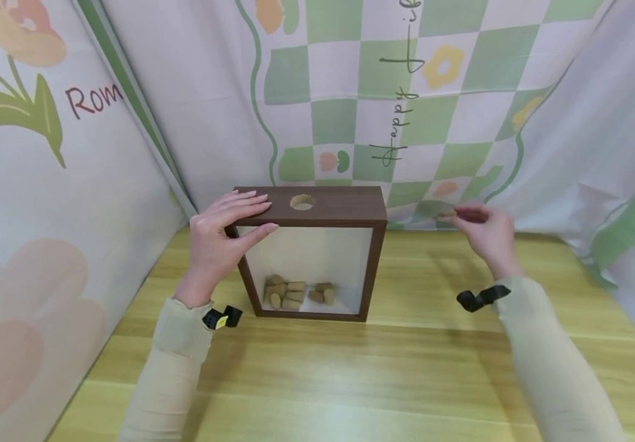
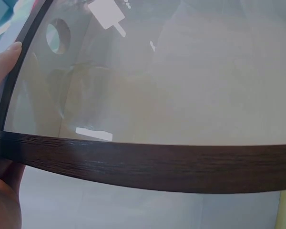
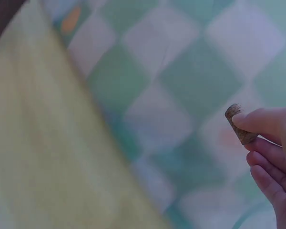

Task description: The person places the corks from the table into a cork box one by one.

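Note:
A brown wooden frame box (image 1: 375, 270) with a clear front stands upright on the table. Its top has a round hole (image 1: 302, 202). Several corks (image 1: 289, 294) lie inside at the bottom, in two clusters. My left hand (image 1: 223, 230) grips the box's upper left corner, fingers lying over the top and thumb along the front edge. Off to the right of the box and apart from it, my right hand (image 1: 485, 236) pinches a single cork (image 3: 242, 126) between thumb and fingers, above the table. In the left wrist view, the thumb (image 2: 7, 62) touches the dark frame.
The wood-grain table (image 1: 317, 374) extends around the box. Behind it hangs a green-and-white checked curtain (image 1: 334, 116), close to the box's back and my right hand. A white patterned cloth (image 1: 102, 184) borders the left side. Black wrist cameras (image 1: 483, 298) sit on both sleeves.

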### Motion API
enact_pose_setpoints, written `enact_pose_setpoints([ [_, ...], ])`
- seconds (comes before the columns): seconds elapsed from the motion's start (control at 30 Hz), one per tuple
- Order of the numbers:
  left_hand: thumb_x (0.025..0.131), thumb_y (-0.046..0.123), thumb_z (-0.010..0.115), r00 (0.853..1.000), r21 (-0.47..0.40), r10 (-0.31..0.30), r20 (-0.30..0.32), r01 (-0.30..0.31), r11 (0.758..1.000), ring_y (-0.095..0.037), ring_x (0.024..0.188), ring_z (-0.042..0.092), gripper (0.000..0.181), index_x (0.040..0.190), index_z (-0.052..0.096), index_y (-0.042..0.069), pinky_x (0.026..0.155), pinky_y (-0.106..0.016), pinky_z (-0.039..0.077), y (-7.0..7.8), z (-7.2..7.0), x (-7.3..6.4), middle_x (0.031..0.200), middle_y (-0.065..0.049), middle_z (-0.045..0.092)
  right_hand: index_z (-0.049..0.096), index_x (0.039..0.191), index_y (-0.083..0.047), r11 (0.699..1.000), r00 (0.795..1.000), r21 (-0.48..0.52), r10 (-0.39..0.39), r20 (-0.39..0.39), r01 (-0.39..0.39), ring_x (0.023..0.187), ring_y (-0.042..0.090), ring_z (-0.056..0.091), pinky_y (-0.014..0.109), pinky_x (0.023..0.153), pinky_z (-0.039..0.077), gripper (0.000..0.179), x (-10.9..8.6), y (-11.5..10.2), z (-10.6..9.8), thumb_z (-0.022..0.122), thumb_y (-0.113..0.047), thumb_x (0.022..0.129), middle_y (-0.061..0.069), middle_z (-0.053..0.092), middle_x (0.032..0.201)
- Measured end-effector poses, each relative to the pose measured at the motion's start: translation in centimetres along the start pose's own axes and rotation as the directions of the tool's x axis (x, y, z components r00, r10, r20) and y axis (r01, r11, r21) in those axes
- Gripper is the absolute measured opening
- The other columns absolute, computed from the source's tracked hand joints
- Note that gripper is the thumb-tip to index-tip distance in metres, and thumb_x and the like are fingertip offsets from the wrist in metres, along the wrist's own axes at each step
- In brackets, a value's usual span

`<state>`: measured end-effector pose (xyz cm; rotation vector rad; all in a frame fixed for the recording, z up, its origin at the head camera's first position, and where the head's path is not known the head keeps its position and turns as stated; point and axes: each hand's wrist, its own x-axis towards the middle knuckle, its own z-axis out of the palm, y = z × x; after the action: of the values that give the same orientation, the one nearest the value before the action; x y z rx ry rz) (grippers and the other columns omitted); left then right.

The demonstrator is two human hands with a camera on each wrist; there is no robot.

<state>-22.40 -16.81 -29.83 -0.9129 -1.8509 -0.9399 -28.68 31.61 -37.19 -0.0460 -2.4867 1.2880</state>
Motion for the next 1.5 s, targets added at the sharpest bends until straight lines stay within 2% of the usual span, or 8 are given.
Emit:
enact_pose_setpoints([
  [0.27,0.076,0.013,0.092,1.0,-0.002,-0.008,0.0,0.008,1.0,-0.024,0.114,0.068,0.038,0.111,0.08,0.007,0.11,-0.042,0.044,0.0,0.0,0.0,0.114,-0.004,0.075,0.075,0.12,-0.01,0.979,0.989,0.15,-0.126,-0.08,0.137,0.093,0.01,0.067,0.014,0.075,0.053,0.044,-0.3,-9.3,-0.5,0.085,-0.035,0.086,-0.001,0.074,0.108],
  [0.47,0.075,0.013,0.093,1.0,-0.005,-0.01,-0.001,0.01,1.0,-0.024,0.113,0.068,0.038,0.111,0.08,0.007,0.11,-0.042,0.044,0.1,-0.1,0.1,0.114,-0.004,0.075,0.078,0.118,-0.014,0.946,0.971,0.218,-0.236,-0.045,0.24,0.096,0.012,0.068,0.016,0.082,0.051,0.038,-1.7,-15.0,-0.3,0.086,-0.032,0.085,-0.002,0.076,0.107],
  [0.6,0.075,0.011,0.092,1.0,-0.007,-0.01,-0.001,0.01,1.0,-0.024,0.113,0.068,0.038,0.111,0.08,0.006,0.11,-0.042,0.044,0.1,-0.1,0.1,0.114,-0.004,0.075,0.079,0.117,-0.014,0.904,0.94,0.273,-0.342,-0.002,0.33,0.1,0.015,0.068,0.019,0.09,0.049,0.034,-2.6,-18.2,0.4,0.086,-0.024,0.086,-0.001,0.076,0.108],
  [0.73,0.075,0.009,0.092,1.0,-0.005,-0.009,-0.001,0.009,1.0,-0.024,0.113,0.068,0.038,0.111,0.08,0.006,0.11,-0.042,0.044,0.1,-0.1,0.0,0.114,-0.004,0.075,0.079,0.116,-0.013,0.855,0.888,0.291,-0.458,0.038,0.428,0.101,0.015,0.068,0.024,0.097,0.049,0.03,-3.3,-20.8,1.2,0.085,-0.018,0.087,0.0,0.076,0.11],
  [0.83,0.075,0.008,0.092,1.0,-0.006,-0.008,0.0,0.008,1.0,-0.025,0.113,0.068,0.038,0.111,0.08,0.006,0.109,-0.042,0.045,0.1,-0.1,0.0,0.114,-0.004,0.075,0.079,0.116,-0.013,0.832,0.851,0.276,-0.52,0.082,0.482,0.1,0.015,0.068,0.027,0.098,0.05,0.029,-3.8,-22.4,2.0,0.084,-0.016,0.088,0.001,0.075,0.113],
  [1.03,0.075,0.009,0.092,1.0,-0.004,-0.007,0.003,0.007,1.0,-0.024,0.113,0.068,0.038,0.111,0.08,0.006,0.109,-0.042,0.045,0.1,-0.1,0.0,0.114,-0.004,0.075,0.08,0.111,-0.012,0.813,0.807,0.244,-0.571,0.153,0.529,0.095,0.011,0.069,0.027,0.087,0.054,0.025,-4.4,-24.7,3.8,0.084,-0.021,0.088,-0.004,0.075,0.108],
  [1.3,0.075,0.009,0.092,1.0,-0.01,-0.01,0.006,0.01,1.0,-0.024,0.114,0.067,0.038,0.111,0.08,0.006,0.11,-0.042,0.044,0.1,0.0,0.0,0.114,-0.004,0.075,0.082,0.106,-0.014,0.762,0.73,0.233,-0.646,0.223,0.604,0.089,0.008,0.069,0.032,0.083,0.057,0.021,-4.0,-26.0,6.0,0.085,-0.021,0.086,-0.006,0.076,0.102],
  [1.5,0.075,0.009,0.092,1.0,-0.004,-0.016,0.007,0.017,1.0,-0.024,0.114,0.067,0.039,0.112,0.08,0.007,0.11,-0.042,0.044,0.1,-0.1,0.0,0.114,-0.004,0.074,0.081,0.108,-0.013,0.759,0.699,0.22,-0.651,0.297,0.613,0.089,0.007,0.068,0.033,0.083,0.057,0.021,-3.8,-26.1,6.9,0.084,-0.019,0.088,-0.005,0.075,0.103],
])
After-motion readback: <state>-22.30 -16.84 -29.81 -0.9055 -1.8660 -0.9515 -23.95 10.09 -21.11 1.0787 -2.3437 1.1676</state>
